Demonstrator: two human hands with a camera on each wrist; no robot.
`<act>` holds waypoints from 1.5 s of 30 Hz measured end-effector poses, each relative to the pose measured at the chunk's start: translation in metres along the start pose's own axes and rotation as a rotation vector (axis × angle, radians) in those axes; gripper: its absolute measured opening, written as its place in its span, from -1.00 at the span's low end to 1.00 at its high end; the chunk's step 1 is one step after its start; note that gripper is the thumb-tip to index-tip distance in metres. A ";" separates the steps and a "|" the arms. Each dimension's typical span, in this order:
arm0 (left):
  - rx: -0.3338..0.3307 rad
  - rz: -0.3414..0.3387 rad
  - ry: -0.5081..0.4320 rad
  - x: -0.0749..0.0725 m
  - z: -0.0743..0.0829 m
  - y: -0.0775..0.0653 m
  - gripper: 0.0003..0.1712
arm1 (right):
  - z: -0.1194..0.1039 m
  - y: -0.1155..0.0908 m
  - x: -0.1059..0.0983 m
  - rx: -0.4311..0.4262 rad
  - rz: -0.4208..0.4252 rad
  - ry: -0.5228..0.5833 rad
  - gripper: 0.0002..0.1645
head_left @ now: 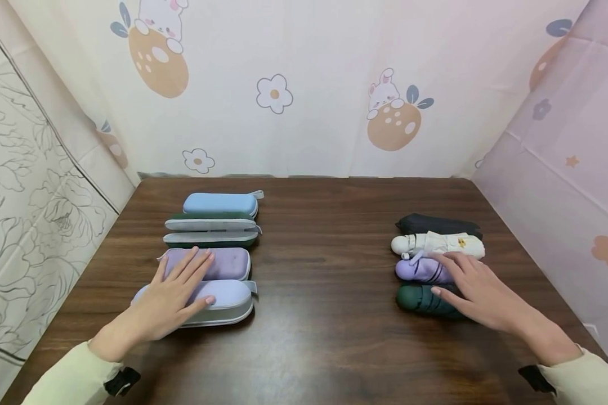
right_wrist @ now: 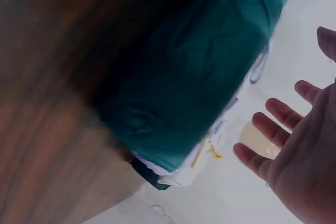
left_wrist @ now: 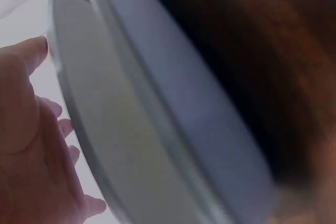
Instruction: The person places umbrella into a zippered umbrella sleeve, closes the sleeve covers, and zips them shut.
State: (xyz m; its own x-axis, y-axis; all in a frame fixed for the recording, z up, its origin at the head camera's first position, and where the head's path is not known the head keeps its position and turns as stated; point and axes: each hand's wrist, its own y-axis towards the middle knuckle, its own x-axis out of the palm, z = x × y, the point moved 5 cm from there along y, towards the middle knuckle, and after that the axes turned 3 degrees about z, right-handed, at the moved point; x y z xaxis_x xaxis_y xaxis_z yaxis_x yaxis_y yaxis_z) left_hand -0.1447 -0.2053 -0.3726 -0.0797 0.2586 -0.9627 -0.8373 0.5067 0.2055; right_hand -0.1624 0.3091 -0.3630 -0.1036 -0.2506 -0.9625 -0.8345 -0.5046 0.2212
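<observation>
At the left lies a row of long zip cases: a light blue case point(head_left: 220, 202) at the back, a dark green case point(head_left: 210, 231) gaping along its length, a purple case point(head_left: 233, 262) and a lavender case point(head_left: 227, 298) in front. Over the two front cases spreads my left hand point(head_left: 174, 295), fingers straight. At the right, folded umbrellas lie side by side: black point(head_left: 436, 225), white point(head_left: 441, 244), purple point(head_left: 423, 270) and dark green point(head_left: 423, 299). My right hand point(head_left: 481, 289), fingers extended, is above the purple and green umbrellas; in the right wrist view its palm shows nothing held.
The dark brown wooden table point(head_left: 314, 292) stretches between the two rows. Behind it hangs a white curtain point(head_left: 324, 129) printed with rabbits and flowers. More patterned cloth point(head_left: 552, 185) borders the right side, and a floral panel point(head_left: 40, 185) the left.
</observation>
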 end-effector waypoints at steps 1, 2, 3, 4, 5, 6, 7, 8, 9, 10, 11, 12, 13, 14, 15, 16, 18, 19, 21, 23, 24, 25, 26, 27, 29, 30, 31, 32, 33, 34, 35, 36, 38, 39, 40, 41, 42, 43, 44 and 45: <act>0.004 0.001 -0.006 0.001 0.001 -0.002 -0.20 | 0.000 -0.001 0.001 -0.008 0.009 -0.006 -0.25; 0.007 0.002 -0.014 0.002 0.001 -0.004 -0.20 | 0.000 -0.003 0.002 -0.016 0.021 -0.010 -0.28; 0.008 0.003 -0.020 0.004 0.002 -0.005 -0.21 | 0.000 -0.004 0.003 -0.022 0.031 -0.014 -0.31; 0.006 -0.001 -0.024 0.004 0.002 -0.007 -0.21 | -0.001 -0.005 0.004 -0.029 0.036 -0.018 -0.34; 0.004 -0.008 -0.029 0.005 0.003 -0.009 -0.20 | -0.001 -0.006 0.005 -0.037 0.041 -0.023 -0.39; 0.002 -0.016 -0.034 0.005 0.003 -0.010 -0.21 | -0.001 -0.007 0.007 -0.044 0.042 -0.030 -0.43; 0.002 -0.023 -0.041 0.006 0.004 -0.012 -0.21 | -0.001 -0.008 0.009 -0.050 0.041 -0.034 -0.46; -0.001 -0.030 -0.048 0.006 0.005 -0.014 -0.21 | -0.001 -0.009 0.011 -0.056 0.041 -0.038 -0.49; -0.004 -0.038 -0.057 0.007 0.005 -0.015 -0.21 | -0.001 -0.010 0.013 -0.062 0.039 -0.042 -0.50; -0.009 -0.045 -0.066 0.008 0.006 -0.017 -0.22 | -0.001 -0.011 0.014 -0.068 0.038 -0.045 -0.52; -0.013 -0.049 -0.072 0.009 0.006 -0.018 -0.23 | -0.001 -0.012 0.016 -0.073 0.037 -0.048 -0.52; -0.011 -0.047 -0.076 0.010 0.007 -0.019 -0.24 | -0.001 -0.013 0.018 -0.074 0.034 -0.054 -0.51; -0.014 -0.048 -0.080 0.011 0.007 -0.020 -0.26 | 0.000 -0.014 0.019 -0.077 0.029 -0.061 -0.49; -0.015 -0.046 -0.079 0.012 0.007 -0.020 -0.27 | 0.000 -0.015 0.021 -0.079 0.025 -0.070 -0.47; -0.014 -0.043 -0.076 0.013 0.007 -0.020 -0.27 | 0.000 -0.016 0.022 -0.078 0.017 -0.078 -0.44; -0.013 -0.039 -0.071 0.014 0.007 -0.021 -0.28 | 0.000 -0.017 0.023 -0.078 0.011 -0.084 -0.41; 0.004 -0.024 -0.060 0.014 0.008 -0.021 -0.29 | 0.000 -0.018 0.024 -0.083 0.002 -0.096 -0.34; 0.009 -0.020 -0.055 0.014 0.009 -0.021 -0.29 | 0.000 -0.018 0.025 -0.089 0.002 -0.102 -0.31; 0.040 0.007 -0.034 0.013 0.010 -0.021 -0.29 | 0.000 -0.019 0.025 -0.107 0.004 -0.106 -0.26; 0.084 0.035 -0.012 0.011 0.011 -0.020 -0.29 | 0.000 -0.019 0.024 -0.133 0.003 -0.117 -0.23; 0.107 0.048 0.000 0.010 0.012 -0.020 -0.28 | 0.000 -0.019 0.024 -0.146 0.002 -0.123 -0.21; 0.129 0.060 0.010 0.009 0.012 -0.019 -0.27 | -0.001 -0.020 0.024 -0.157 -0.001 -0.129 -0.19; 0.150 0.067 0.019 0.007 0.013 -0.019 -0.26 | -0.001 -0.020 0.024 -0.165 -0.006 -0.135 -0.17; 0.167 0.066 0.022 0.006 0.013 -0.018 -0.25 | -0.001 -0.020 0.024 -0.173 -0.011 -0.141 -0.15; 0.190 0.039 0.027 0.003 0.013 -0.015 -0.22 | -0.001 -0.021 0.025 -0.177 -0.022 -0.150 -0.12; 0.192 0.017 0.027 0.002 0.013 -0.013 -0.21 | -0.002 -0.021 0.025 -0.176 -0.028 -0.153 -0.11; 0.192 -0.008 0.021 0.001 0.013 -0.011 -0.20 | -0.002 -0.021 0.025 -0.174 -0.033 -0.156 -0.10; 0.186 -0.035 0.012 0.000 0.012 -0.008 -0.19 | -0.002 -0.021 0.025 -0.172 -0.038 -0.158 -0.09; 0.176 -0.059 0.003 -0.001 0.011 -0.006 -0.20 | -0.002 -0.022 0.025 -0.170 -0.042 -0.157 -0.09; 0.168 -0.085 -0.013 -0.001 0.010 -0.004 -0.20 | -0.002 -0.022 0.025 -0.168 -0.045 -0.158 -0.09; 0.156 -0.106 -0.032 -0.002 0.009 -0.003 -0.21 | -0.002 -0.022 0.025 -0.166 -0.047 -0.158 -0.09; 0.145 -0.122 -0.057 -0.003 0.009 -0.001 -0.23 | -0.002 -0.022 0.025 -0.163 -0.048 -0.158 -0.10; 0.122 -0.161 -0.114 -0.003 0.007 0.002 -0.28 | -0.003 -0.021 0.026 -0.162 -0.051 -0.159 -0.11; 0.115 -0.182 -0.147 -0.003 0.006 0.003 -0.30 | -0.003 -0.021 0.026 -0.160 -0.054 -0.159 -0.11; 0.106 -0.207 -0.184 -0.002 0.005 0.004 -0.33 | -0.003 -0.021 0.026 -0.158 -0.056 -0.160 -0.12; 0.099 -0.228 -0.216 -0.002 0.005 0.006 -0.35 | -0.003 -0.021 0.026 -0.156 -0.058 -0.162 -0.12; 0.090 -0.253 -0.256 -0.001 0.006 0.007 -0.37 | -0.003 -0.022 0.026 -0.153 -0.060 -0.164 -0.12; 0.081 -0.278 -0.290 -0.001 0.006 0.007 -0.38 | -0.003 -0.022 0.026 -0.151 -0.061 -0.165 -0.12; 0.077 -0.294 -0.320 -0.001 0.007 0.009 -0.40 | -0.003 -0.022 0.025 -0.148 -0.062 -0.164 -0.13; 0.071 -0.309 -0.353 -0.001 0.008 0.010 -0.40 | -0.003 -0.022 0.025 -0.147 -0.063 -0.162 -0.13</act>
State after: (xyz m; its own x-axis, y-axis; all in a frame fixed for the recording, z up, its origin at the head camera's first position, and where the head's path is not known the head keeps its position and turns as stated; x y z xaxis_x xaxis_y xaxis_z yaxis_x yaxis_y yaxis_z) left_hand -0.1484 -0.1941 -0.3680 0.3664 0.3445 -0.8643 -0.7529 0.6556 -0.0578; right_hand -0.1446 0.3113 -0.3912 -0.1491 -0.0842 -0.9852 -0.7558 -0.6328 0.1685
